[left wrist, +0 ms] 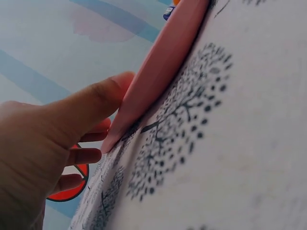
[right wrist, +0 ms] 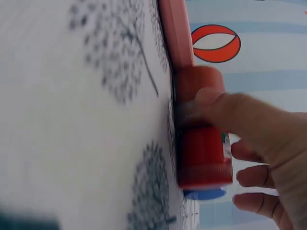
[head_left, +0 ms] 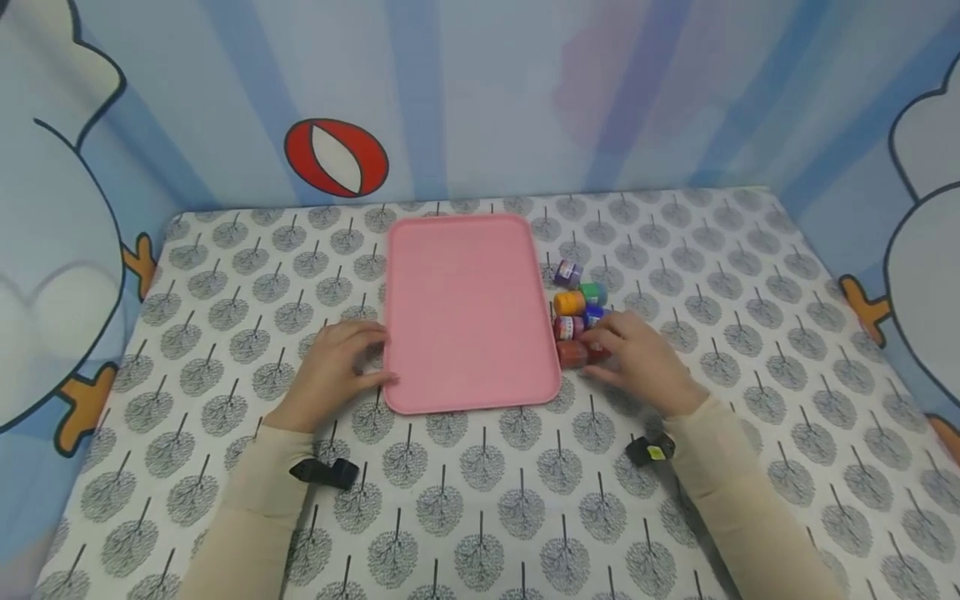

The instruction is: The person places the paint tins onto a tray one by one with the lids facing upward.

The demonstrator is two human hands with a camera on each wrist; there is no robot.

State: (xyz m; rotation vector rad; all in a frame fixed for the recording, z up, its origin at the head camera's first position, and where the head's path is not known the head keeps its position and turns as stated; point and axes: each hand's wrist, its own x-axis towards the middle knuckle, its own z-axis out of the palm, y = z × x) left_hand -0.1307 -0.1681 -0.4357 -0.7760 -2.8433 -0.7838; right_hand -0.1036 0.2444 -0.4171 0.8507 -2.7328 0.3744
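A pink tray (head_left: 468, 308) lies flat on the tablecloth. My left hand (head_left: 341, 367) is at its left edge, thumb and fingertips touching the outer rim (left wrist: 158, 62); the fingers are loosely bent. To the tray's right lie several small paint jars. My right hand (head_left: 637, 362) reaches over the nearest ones with spread, slightly bent fingers. Its thumb tip touches a reddish-brown jar (right wrist: 199, 81), which lies against the tray in the right wrist view. A red jar (right wrist: 204, 151) lies beside it, between the thumb and the other fingers. That hand partly hides the nearest jars from above.
Beyond the right hand lie a yellow-orange jar (head_left: 569, 303), a green jar (head_left: 594, 293), a blue jar (head_left: 594, 314), a dark red labelled jar (head_left: 567, 327) and a purple jar (head_left: 567, 273). A tree-patterned tablecloth (head_left: 480, 508) covers the table, with a cartoon-printed backdrop (head_left: 495, 100) behind.
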